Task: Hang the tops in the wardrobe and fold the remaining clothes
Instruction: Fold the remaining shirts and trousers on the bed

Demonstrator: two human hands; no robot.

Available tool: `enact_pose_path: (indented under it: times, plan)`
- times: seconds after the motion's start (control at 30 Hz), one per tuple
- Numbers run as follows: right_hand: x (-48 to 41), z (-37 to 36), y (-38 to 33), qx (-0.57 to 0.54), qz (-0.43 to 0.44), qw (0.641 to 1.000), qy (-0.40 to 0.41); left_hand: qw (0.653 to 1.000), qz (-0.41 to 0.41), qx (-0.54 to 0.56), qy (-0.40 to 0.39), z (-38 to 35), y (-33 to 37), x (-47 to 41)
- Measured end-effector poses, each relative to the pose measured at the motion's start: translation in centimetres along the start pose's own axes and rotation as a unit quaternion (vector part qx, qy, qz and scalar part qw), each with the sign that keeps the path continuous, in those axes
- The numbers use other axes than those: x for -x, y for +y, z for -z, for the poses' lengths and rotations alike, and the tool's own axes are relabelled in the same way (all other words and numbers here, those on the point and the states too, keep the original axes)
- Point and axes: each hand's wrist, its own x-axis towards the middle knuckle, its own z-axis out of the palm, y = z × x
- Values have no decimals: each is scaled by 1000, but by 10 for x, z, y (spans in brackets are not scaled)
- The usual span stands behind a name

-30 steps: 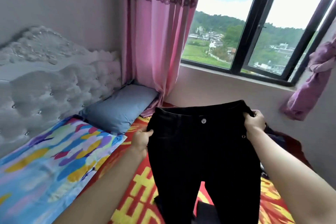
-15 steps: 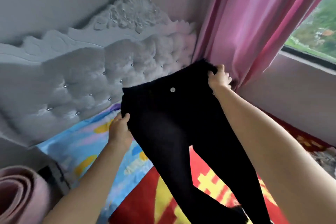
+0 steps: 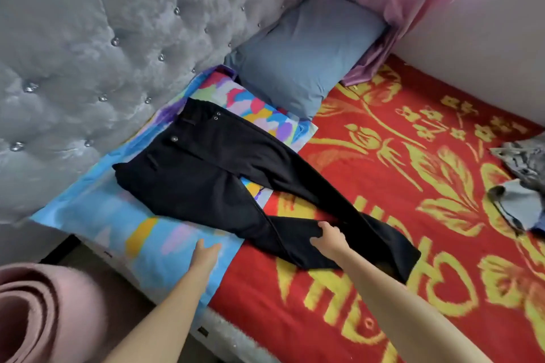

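Reaching forward with both bare arms, hands low and apart.

Extends the left arm from the bottom edge of the view, forearm angled up and to the right, wrist straight. Holds the left hand (image 3: 206, 253) flat, palm down, fingers straight and pointing away, gripping nothing. Extends the right arm from the lower right corner, forearm angled up and to the left, wrist in line with it. Curls the right hand (image 3: 328, 237) over the edge of one leg of the black trousers (image 3: 206, 174), fingers on the far side and thumb on the near side, pinching the cloth. Places the hands near each other without touching, right slightly farther forward.
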Motion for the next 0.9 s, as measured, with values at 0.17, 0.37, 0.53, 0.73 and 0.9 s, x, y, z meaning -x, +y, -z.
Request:
enact_pose_path:
  times: [0.17,0.37,0.53,0.73,0.9]
  plan:
    - [-3,-42,69,-38,-54,998,9,996,15,-73,-41,-48,-25,-12]
    - [-37,-83,133,99,-14,994,45,995,34,-77,-47,-105,-55,-37]
    - [-86,-92,166,268,134,948,105,992,86,77,-53,-134,-63,-60]
    - [-137,-87,207,338,193,900,196,961,126,246,-20,-156,-44,-94]
    - [-122,-56,210,108,90,979,145,939,154,307,10,-159,-39,-108]
